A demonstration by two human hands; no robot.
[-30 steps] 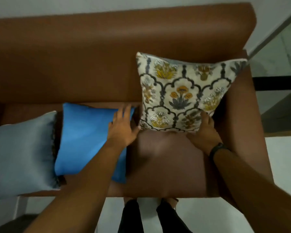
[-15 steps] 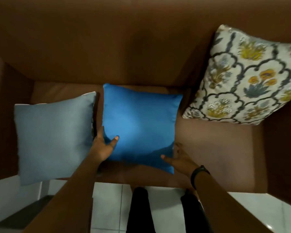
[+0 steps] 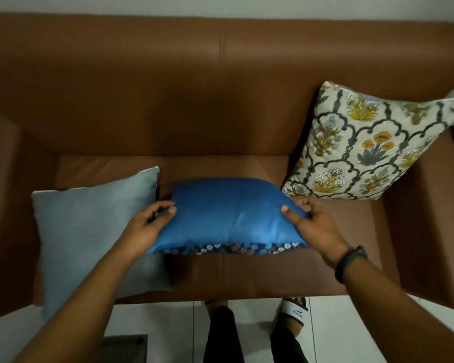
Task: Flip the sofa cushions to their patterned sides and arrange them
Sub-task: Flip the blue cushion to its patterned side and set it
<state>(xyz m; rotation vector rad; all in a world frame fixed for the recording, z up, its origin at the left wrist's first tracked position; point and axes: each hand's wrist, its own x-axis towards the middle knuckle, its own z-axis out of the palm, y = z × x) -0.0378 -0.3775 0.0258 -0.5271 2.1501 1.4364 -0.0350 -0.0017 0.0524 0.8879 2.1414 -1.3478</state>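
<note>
A blue cushion is raised off the middle of the brown sofa seat, plain side up, with a strip of its dark flowered underside showing along the near edge. My left hand grips its left edge and my right hand grips its right edge. A grey-blue cushion lies plain side up on the left of the seat, partly under my left forearm. A cream cushion with yellow flowers leans, patterned side out, in the sofa's right corner.
The sofa's backrest runs across the top and its armrests close both sides. White floor tiles and my feet, one in a white sandal, lie below the seat's front edge.
Both hands have closed on the blue cushion's side edges and lifted its near edge, so the flowered underside now shows. The view has swung back to centre the sofa.
</note>
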